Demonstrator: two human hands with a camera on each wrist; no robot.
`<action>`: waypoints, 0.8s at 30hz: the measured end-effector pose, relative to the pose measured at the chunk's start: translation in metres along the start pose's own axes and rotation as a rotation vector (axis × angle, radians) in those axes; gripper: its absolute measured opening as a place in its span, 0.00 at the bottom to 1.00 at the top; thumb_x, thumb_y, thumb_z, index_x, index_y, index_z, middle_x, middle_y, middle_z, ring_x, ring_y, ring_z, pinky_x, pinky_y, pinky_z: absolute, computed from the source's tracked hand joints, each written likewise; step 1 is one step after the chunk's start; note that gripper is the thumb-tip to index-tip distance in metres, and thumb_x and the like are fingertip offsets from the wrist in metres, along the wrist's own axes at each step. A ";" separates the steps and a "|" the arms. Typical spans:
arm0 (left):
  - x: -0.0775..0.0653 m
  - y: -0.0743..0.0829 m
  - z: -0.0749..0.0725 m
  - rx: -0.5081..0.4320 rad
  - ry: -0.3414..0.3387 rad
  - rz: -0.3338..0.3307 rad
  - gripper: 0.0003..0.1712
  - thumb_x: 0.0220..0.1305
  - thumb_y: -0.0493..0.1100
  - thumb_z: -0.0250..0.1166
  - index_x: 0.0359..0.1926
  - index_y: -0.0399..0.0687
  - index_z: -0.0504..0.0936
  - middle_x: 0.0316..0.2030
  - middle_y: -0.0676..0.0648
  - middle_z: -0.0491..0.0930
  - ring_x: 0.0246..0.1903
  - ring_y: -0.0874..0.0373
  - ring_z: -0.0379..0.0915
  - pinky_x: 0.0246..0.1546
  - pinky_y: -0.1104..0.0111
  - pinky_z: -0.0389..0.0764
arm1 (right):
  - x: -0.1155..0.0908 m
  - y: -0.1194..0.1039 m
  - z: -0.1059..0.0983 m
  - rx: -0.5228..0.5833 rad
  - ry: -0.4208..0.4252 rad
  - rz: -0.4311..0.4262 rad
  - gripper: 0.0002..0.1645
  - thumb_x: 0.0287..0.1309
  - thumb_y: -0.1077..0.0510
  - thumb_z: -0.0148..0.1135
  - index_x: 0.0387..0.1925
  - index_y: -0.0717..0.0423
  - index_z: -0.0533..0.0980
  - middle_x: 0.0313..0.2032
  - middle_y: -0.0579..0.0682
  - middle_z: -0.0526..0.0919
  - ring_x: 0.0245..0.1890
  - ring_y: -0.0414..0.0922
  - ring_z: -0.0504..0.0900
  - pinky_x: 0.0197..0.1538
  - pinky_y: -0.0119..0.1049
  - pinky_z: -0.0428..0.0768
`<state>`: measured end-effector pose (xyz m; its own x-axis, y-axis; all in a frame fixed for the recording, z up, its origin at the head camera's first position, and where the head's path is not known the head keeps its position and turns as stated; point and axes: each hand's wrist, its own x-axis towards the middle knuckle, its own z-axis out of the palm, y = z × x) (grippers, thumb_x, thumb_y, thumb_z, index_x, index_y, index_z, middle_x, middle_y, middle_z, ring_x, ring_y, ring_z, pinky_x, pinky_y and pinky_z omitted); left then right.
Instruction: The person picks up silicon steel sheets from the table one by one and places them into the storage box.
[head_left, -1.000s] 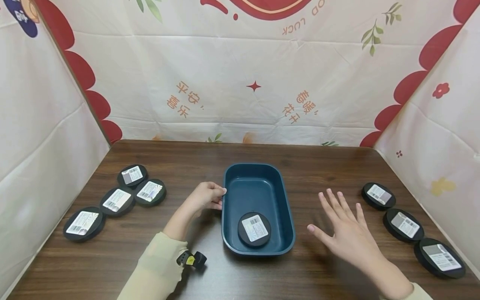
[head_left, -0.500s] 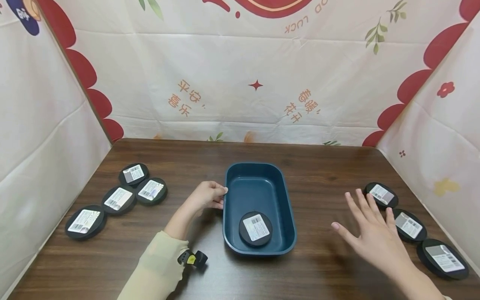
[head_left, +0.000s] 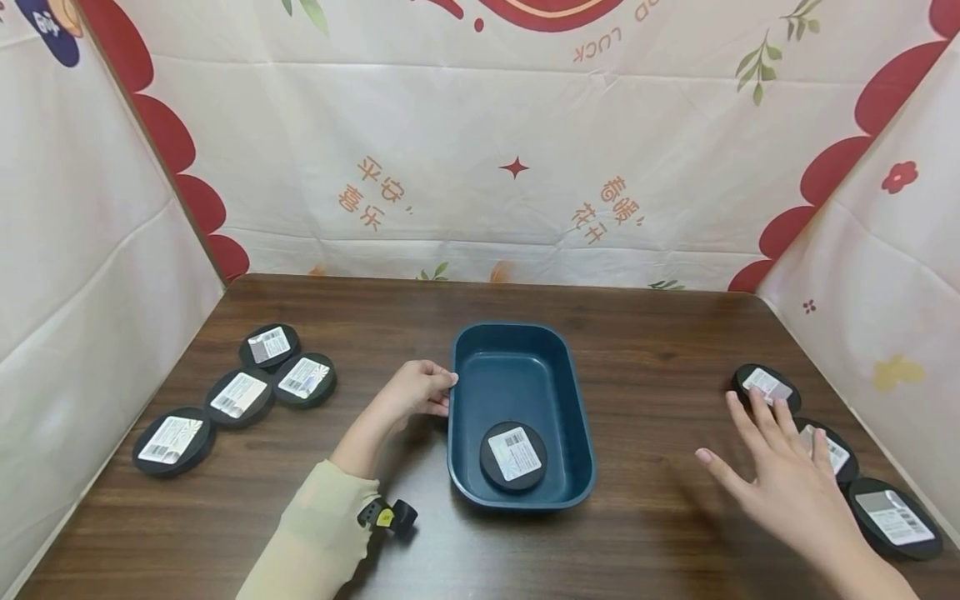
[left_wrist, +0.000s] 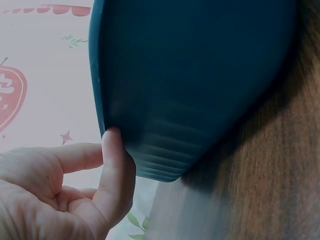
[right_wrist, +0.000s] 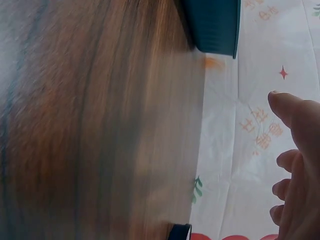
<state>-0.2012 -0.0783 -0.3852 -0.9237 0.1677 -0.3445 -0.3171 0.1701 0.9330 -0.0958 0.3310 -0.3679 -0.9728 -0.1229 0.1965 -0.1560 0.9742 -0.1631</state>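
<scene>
My left hand [head_left: 416, 389] pinches the left rim of a deep blue rectangular tray [head_left: 513, 367]. The left wrist view shows its thumb and fingers at the rim of that tray [left_wrist: 190, 75]. Inside the tray, toward its near end, lies a round flat black disc [head_left: 513, 456] with a white barcode label. My right hand [head_left: 787, 483] is spread over the right side, holding nothing. Its fingertips overlap the far black disc [head_left: 761, 379] and its outer side partly covers the middle disc [head_left: 846, 458]. A third disc [head_left: 896, 518] lies nearest me.
Several matching labelled discs [head_left: 238, 397] lie grouped at the left of the brown wooden table [head_left: 645, 350]. White printed cloth [head_left: 450, 117] hangs behind the table and along both sides. A black strap device [head_left: 386, 515] is on my left wrist.
My right hand has moved right, from beside the tray to over the discs there. My left hand keeps its pinch on the tray rim. The head view has shifted slightly.
</scene>
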 end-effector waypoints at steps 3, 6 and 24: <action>-0.001 0.001 0.000 0.001 0.003 0.001 0.13 0.65 0.36 0.57 0.42 0.26 0.72 0.23 0.45 0.71 0.20 0.60 0.70 0.25 0.71 0.81 | -0.003 0.005 0.002 -0.002 0.001 0.013 0.51 0.59 0.38 0.55 0.73 0.48 0.40 0.71 0.62 0.39 0.70 0.54 0.27 0.61 0.61 0.17; -0.002 0.001 0.001 -0.002 0.006 -0.002 0.13 0.65 0.36 0.57 0.43 0.26 0.72 0.24 0.45 0.71 0.20 0.60 0.70 0.25 0.71 0.81 | -0.007 0.010 0.004 0.003 -0.001 0.019 0.51 0.59 0.39 0.55 0.73 0.49 0.40 0.71 0.63 0.39 0.70 0.54 0.26 0.61 0.61 0.17; 0.001 -0.001 0.001 -0.003 0.012 -0.001 0.12 0.65 0.35 0.57 0.42 0.26 0.72 0.22 0.45 0.71 0.19 0.60 0.70 0.24 0.71 0.81 | -0.022 0.041 0.008 0.003 -0.012 0.080 0.51 0.61 0.40 0.53 0.72 0.53 0.37 0.69 0.69 0.37 0.69 0.57 0.24 0.61 0.62 0.18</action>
<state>-0.2015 -0.0777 -0.3869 -0.9260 0.1555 -0.3440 -0.3186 0.1670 0.9331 -0.0826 0.3724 -0.3865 -0.9841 -0.0466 0.1714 -0.0780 0.9804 -0.1810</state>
